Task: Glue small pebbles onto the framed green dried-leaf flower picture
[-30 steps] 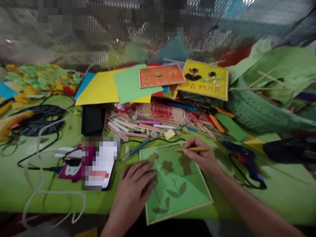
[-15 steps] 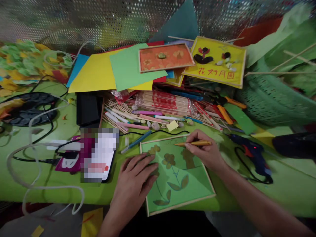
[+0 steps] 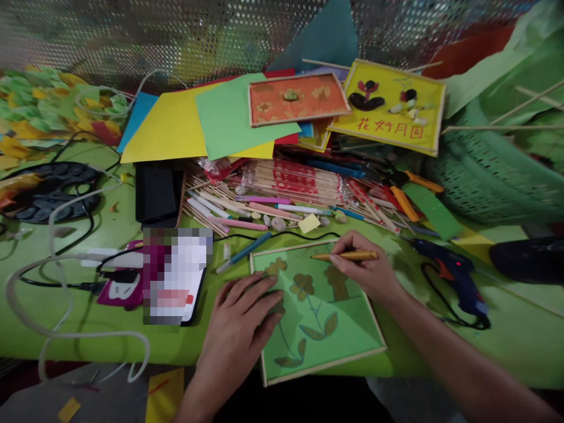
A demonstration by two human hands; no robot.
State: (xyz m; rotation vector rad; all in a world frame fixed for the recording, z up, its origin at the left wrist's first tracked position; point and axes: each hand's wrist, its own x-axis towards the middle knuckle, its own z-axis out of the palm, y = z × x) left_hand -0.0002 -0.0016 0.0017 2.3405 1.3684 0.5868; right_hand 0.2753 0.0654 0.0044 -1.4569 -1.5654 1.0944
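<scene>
A green picture (image 3: 352, 323) with a thin stick frame lies on the table in front of me, showing flowers, leaves and a tree trunk coloured brownish gold. Flat on its left side rests my left hand (image 3: 247, 317), fingers spread, covering part of a flower. My right hand (image 3: 363, 264) pinches a gold-coloured pen (image 3: 352, 256) over the upper right part. The pen's tip points left and meets the sheet, or nearly so, by small marks near the top edge. A blue pen (image 3: 244, 252) lies just beyond the frame's upper left corner.
To the left are a phone (image 3: 178, 276), a purple power strip (image 3: 127, 282) and looping cables. A glue gun (image 3: 453, 276) with a lit red light lies right. Behind are bundled sticks (image 3: 295, 179), coloured paper (image 3: 176, 123), an orange framed picture (image 3: 299, 103) and a green basket (image 3: 497, 170).
Gold-brown colour has appeared on the small marks near the picture's top edge, by the pen tip. Both hands keep nearly the same place. The camera view has shifted slightly.
</scene>
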